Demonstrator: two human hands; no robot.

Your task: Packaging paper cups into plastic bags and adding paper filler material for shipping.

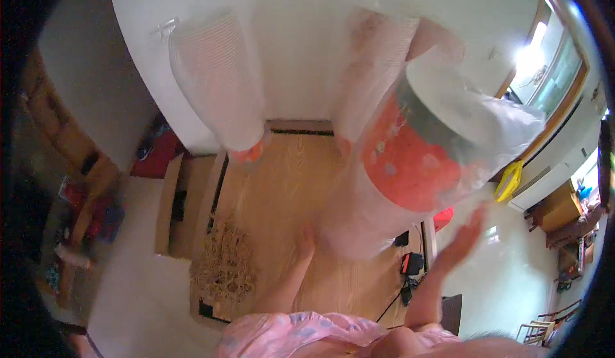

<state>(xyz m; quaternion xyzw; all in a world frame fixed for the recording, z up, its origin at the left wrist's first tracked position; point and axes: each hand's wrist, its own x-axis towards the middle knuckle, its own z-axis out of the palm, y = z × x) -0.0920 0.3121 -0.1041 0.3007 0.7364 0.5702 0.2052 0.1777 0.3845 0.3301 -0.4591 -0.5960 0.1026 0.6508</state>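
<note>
A tall stack of nested paper cups (pixel 410 159), orange-red with pale flowers, a grey-green band and a white end, leans right in a clear plastic bag (pixel 512 124). My left hand (pixel 307 241) is at its lower left side, edge-on and partly blurred, with the fingers stretched out. Whether it touches the bag I cannot tell. On the other side my right hand (pixel 462 246) is open beside the bag, its fingers extended and smeared by motion. Neither hand is wrapped round the stack. Similar bagged stacks stand at the far left (pixel 218 82) and far middle (pixel 371 70).
Under the stacks is a wooden table (pixel 275 191). A tangle of straw-coloured strands (pixel 224 265) lies at its left edge, near an open cardboard box (pixel 186 204). A black and orange device (pixel 411 264) with a cable lies at the right. A white wall (pixel 295 57) stands behind.
</note>
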